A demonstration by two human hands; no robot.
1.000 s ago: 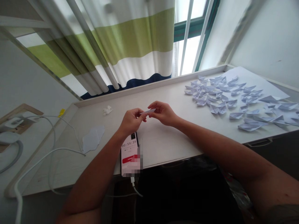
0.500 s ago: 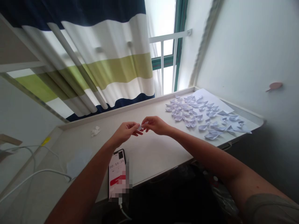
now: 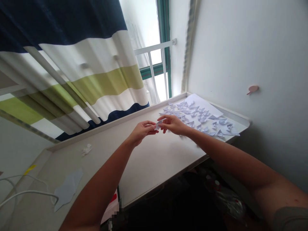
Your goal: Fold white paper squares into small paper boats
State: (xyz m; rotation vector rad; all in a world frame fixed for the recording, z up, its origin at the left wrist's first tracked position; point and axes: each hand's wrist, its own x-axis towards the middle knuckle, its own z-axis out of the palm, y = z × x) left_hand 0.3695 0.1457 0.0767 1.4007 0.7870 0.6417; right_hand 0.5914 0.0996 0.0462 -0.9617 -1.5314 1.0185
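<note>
A small folded white paper boat (image 3: 158, 125) is pinched between my two hands above the middle of the white desk (image 3: 154, 160). My left hand (image 3: 143, 131) grips its left end with thumb and fingers. The fingertips of my right hand (image 3: 172, 124) close on its right end. Beyond my right hand lies a spread of many little folded paper boats (image 3: 192, 112), partly hidden by that hand and forearm. Several rest on or beside a large white paper sheet (image 3: 207, 106).
At the left of the desk are a crumpled white scrap (image 3: 87, 149), a paper piece (image 3: 68, 189) and a white cable (image 3: 31, 192). A phone (image 3: 112, 207) is mostly behind my left forearm. A raised rim (image 3: 115, 121) borders the desk's back, below a striped curtain (image 3: 103, 83).
My view has turned to the right, so the desk items sit further left. Both hands keep hold of the paper boat, which now shows more between the fingers. The phone is now mostly covered.
</note>
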